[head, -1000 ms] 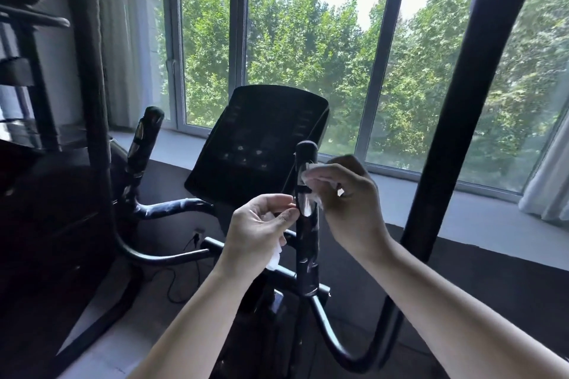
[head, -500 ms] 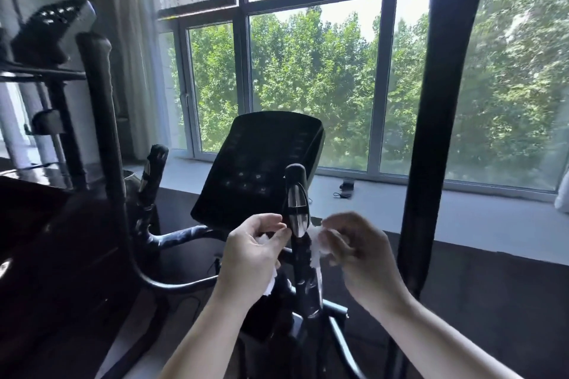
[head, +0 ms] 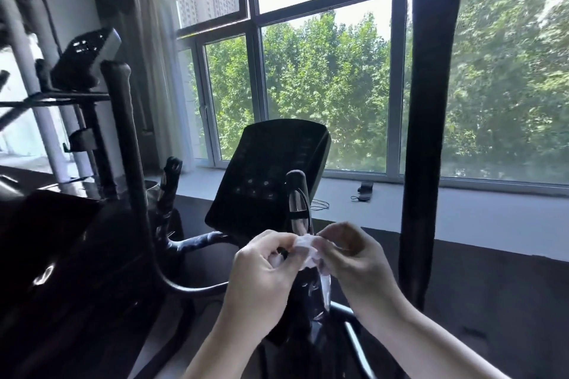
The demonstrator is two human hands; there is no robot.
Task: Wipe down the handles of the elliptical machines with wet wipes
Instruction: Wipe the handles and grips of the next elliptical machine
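**Inspector:** Handles first, left to right. Tall black foam-padded left swing handle upright at far left, untouched. Short black left fixed grip beside the black angled console panel. Short black right fixed grip with shiny sensor plate rising just behind the hands. Thick black padded right swing handle upright at right, untouched.

**Assistant:** Hands?

**Inspector:** Left hand curled, pinching one end of crumpled white wet wipe. Right hand curled, pinching the other end. Wipe bunched between both, in front of the right fixed grip; contact with the grip not determinable. Thin translucent strip hanging below the right hand; nature unclear.

**Assistant:** Recommended method?

**Inspector:** Judged stage: spreading or refolding the wipe. Open to a flat, clean face. Wrap fully round the grip, not dabbed beside it. Draw top to base with a slight twist. Extra attention to the sensor plate. Fresh fold before each padded handle.
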